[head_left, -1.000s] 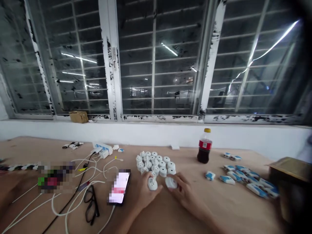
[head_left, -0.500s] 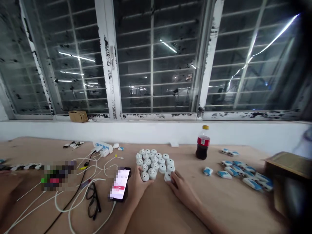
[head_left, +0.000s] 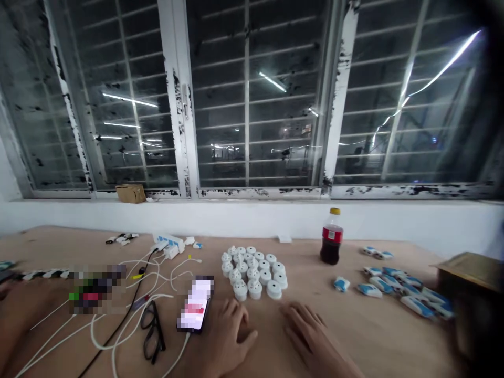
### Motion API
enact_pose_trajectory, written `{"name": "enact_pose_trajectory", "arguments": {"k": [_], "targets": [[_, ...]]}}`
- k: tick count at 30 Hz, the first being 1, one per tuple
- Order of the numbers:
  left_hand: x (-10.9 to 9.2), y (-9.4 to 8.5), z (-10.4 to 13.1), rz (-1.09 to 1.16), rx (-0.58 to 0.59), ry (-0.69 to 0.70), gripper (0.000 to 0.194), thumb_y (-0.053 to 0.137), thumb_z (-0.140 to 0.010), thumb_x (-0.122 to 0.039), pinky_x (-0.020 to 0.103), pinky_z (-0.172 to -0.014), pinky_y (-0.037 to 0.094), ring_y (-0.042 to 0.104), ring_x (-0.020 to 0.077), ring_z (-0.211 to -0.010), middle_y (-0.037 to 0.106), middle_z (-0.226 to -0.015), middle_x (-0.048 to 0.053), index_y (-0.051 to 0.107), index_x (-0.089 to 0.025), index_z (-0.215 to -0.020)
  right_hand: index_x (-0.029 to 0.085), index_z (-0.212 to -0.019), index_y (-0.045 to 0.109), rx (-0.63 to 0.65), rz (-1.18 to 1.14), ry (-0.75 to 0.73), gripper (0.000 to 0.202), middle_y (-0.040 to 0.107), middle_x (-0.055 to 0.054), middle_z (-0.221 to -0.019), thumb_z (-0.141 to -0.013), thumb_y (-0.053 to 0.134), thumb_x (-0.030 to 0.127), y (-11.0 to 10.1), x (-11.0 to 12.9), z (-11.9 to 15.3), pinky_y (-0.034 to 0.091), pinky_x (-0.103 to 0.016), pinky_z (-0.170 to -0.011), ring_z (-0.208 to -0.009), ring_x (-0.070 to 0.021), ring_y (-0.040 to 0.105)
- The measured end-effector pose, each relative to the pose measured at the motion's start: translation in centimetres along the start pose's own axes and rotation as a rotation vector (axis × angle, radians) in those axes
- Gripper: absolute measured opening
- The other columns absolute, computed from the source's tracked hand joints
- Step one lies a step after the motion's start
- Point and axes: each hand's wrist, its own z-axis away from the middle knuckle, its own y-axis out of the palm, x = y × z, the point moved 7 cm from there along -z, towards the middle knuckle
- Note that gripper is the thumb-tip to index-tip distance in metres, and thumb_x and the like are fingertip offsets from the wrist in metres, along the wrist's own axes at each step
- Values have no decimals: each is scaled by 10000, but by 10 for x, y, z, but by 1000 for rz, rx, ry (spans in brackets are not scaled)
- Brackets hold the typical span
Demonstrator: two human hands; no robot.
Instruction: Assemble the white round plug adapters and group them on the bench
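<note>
Several small white round pieces stand in close rows mid-table. Those on the left, such as the front one with a knobbed top (head_left: 240, 290), look bumpy above; those on the right, like the flat-topped piece (head_left: 274, 289), have a dark hole in the centre. My left hand (head_left: 232, 333) rests just in front of the rows, beside the lit phone (head_left: 196, 304), fingers loosely bent and thumb apart, holding nothing. Nearer the right side, my right hand (head_left: 309, 331) lies flat and slightly blurred on the table, fingers out, touching none of the pieces.
Glasses (head_left: 153, 332) and tangled white cables (head_left: 114, 336) lie left, near a power strip (head_left: 169, 241). A cola bottle (head_left: 331, 239) stands behind. Blue-and-white pieces (head_left: 417, 305) are heaped right, before a box (head_left: 470, 273). Another person's arm (head_left: 23, 310) is far left.
Both hands have let go of the outer edges of the group of white pieces and drawn back toward me. The pieces stay grouped in rows. The view has shifted slightly.
</note>
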Motion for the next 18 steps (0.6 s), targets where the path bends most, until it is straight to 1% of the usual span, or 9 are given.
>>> {"name": "enact_pose_trajectory", "arguments": {"k": [2,4,5,7,10,12,14,16,18], "targets": [[-11,-2,10,-24,85,66,222,731,-919,-351,425,-1069,506,636,296,-1196,687,-1266,57,652,-272,-1111,316,-1517,679,50,36,-1,512,644,-124,-1591,-1069,555,530,3,-6,14,501,-640,-1229,-1473,-402,595],[-16,-4,15,-46,163,108,338,708,-954,-362,456,-1156,486,619,302,-1303,660,-1405,48,644,-305,-1281,331,-1649,542,101,50,-5,612,502,-86,-1721,-1087,522,572,7,-12,22,426,-674,-1286,-1586,-405,470],[-17,-3,17,-53,193,128,397,690,-978,-380,476,-1199,466,601,306,-1363,638,-1479,41,623,-329,-1365,359,-1687,471,113,53,-17,632,436,-59,-1758,-1093,514,568,9,-15,25,395,-682,-1303,-1619,-402,414],[-14,0,18,-64,232,185,509,666,-1010,-442,506,-1273,417,533,320,-1491,559,-1633,27,561,-368,-1502,435,-1722,338,126,56,-59,662,357,-3,-1784,-1096,525,540,13,-18,27,366,-686,-1318,-1644,-392,356],[-6,11,19,-98,283,321,716,652,-1016,-546,526,-1372,291,350,340,-1649,360,-1798,20,408,-374,-1667,494,-1720,224,143,57,-103,710,333,36,-1779,-1089,550,517,16,-19,26,360,-668,-1326,-1642,-379,350],[-1,16,21,-114,312,367,805,647,-1015,-559,543,-1396,230,278,343,-1683,262,-1832,24,315,-364,-1722,471,-1725,223,162,53,-99,700,330,29,-1782,-1100,532,524,13,-16,26,334,-654,-1339,-1647,-368,342],[0,16,22,-110,308,362,814,650,-1013,-550,557,-1394,232,280,342,-1683,247,-1835,22,302,-372,-1727,412,-1734,279,185,46,-76,676,338,-5,-1787,-1111,507,543,8,-11,26,309,-642,-1350,-1654,-361,338],[-3,12,23,-87,260,316,745,680,-991,-523,539,-1368,307,362,335,-1647,341,-1806,16,414,-380,-1672,346,-1720,387,198,45,-30,667,380,-52,-1780,-1105,505,574,2,-6,26,318,-631,-1349,-1647,-369,364],[-4,7,20,-58,163,230,597,715,-956,-461,502,-1300,424,505,329,-1546,521,-1699,40,583,-343,-1525,297,-1677,501,183,46,21,657,451,-96,-1751,-1089,517,589,-3,-2,25,364,-617,-1333,-1618,-387,421]]}}
